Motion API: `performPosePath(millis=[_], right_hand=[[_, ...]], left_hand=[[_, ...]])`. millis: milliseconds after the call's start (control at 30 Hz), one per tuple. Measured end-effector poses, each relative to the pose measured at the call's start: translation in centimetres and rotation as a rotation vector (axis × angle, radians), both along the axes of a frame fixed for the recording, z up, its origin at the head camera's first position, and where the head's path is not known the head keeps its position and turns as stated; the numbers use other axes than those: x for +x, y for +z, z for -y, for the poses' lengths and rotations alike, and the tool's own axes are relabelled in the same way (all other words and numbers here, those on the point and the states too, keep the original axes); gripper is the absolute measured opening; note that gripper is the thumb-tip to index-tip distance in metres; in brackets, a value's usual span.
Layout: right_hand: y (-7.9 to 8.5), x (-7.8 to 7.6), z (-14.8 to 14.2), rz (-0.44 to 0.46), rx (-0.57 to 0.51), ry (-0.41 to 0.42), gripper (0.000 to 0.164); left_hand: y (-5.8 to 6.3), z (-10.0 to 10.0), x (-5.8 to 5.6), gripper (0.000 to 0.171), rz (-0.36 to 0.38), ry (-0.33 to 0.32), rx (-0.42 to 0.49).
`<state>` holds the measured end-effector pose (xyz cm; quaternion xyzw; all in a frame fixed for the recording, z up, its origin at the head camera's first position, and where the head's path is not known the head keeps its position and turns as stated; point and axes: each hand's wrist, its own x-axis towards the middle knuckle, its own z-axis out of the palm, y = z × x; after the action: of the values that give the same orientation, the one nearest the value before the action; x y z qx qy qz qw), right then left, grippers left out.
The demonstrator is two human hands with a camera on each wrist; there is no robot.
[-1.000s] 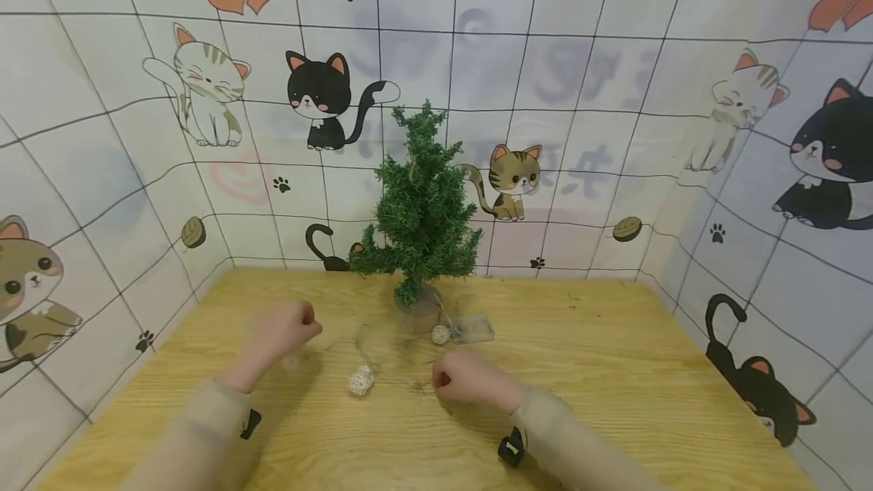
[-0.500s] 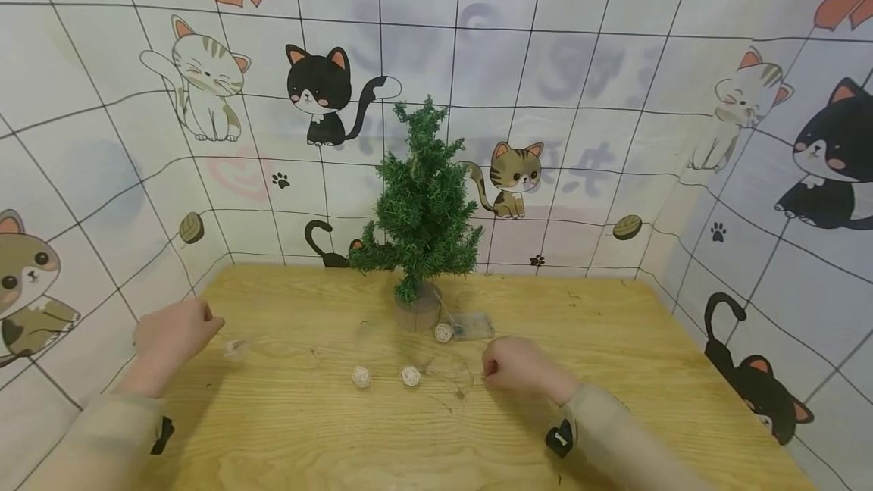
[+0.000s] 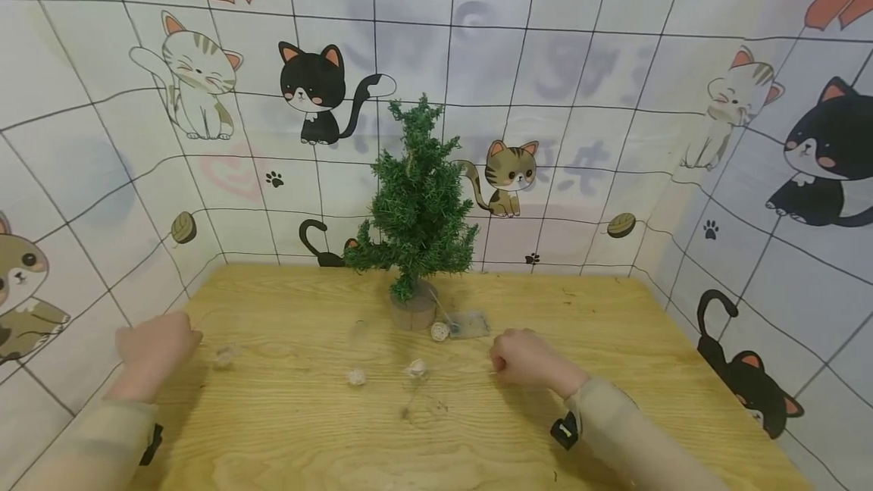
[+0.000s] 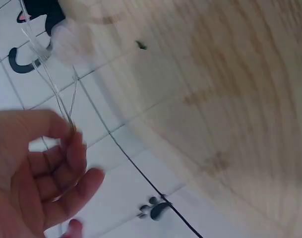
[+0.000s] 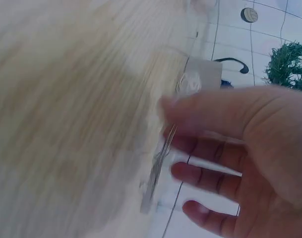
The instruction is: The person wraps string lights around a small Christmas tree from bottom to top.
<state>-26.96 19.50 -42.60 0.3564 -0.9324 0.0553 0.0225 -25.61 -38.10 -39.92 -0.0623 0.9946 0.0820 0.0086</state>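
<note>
My left hand point(image 3: 158, 347) is raised at the table's left side, its thumb and forefinger pinching a thin clear wire point(image 4: 54, 87) of a string of lights. A blurred whitish ball point(image 4: 74, 42) hangs by that wire in the left wrist view. On the right, my right hand point(image 3: 532, 359) pinches several strands of thin wire point(image 5: 163, 158) between thumb and forefinger, its other fingers loosely bent. Between the hands are two white woven balls, one left point(image 3: 357, 377) and one right point(image 3: 417, 368). Another woven ball point(image 3: 439, 332) lies beside a clear flat box point(image 3: 470, 324).
A small green artificial tree point(image 3: 420, 203) stands in a round brownish base point(image 3: 413, 308) near the back of the wooden table point(image 3: 566, 309). Behind and at both sides hangs a white gridded sheet point(image 3: 580, 14) printed with cats. Small dark bits lie scattered on the wood.
My left hand has moved left and my right hand to the right, drawing the wire apart between them. A second woven ball now shows in the middle. The tree has stayed put.
</note>
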Motion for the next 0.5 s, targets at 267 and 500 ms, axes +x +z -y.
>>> performPosePath(millis=[267,500], right_hand=[[0.1,-0.2,-3.1,0.003,-0.012,-0.106,0.039],[0.4,-0.2,-3.4,0.12,-0.079,-0.173,0.015]], left_hand=[[-0.9,3.1,0.6,0.028,0.091,0.05,0.015],[-1.6,1.9,0.3,0.026,0.074,-0.014,0.002]])
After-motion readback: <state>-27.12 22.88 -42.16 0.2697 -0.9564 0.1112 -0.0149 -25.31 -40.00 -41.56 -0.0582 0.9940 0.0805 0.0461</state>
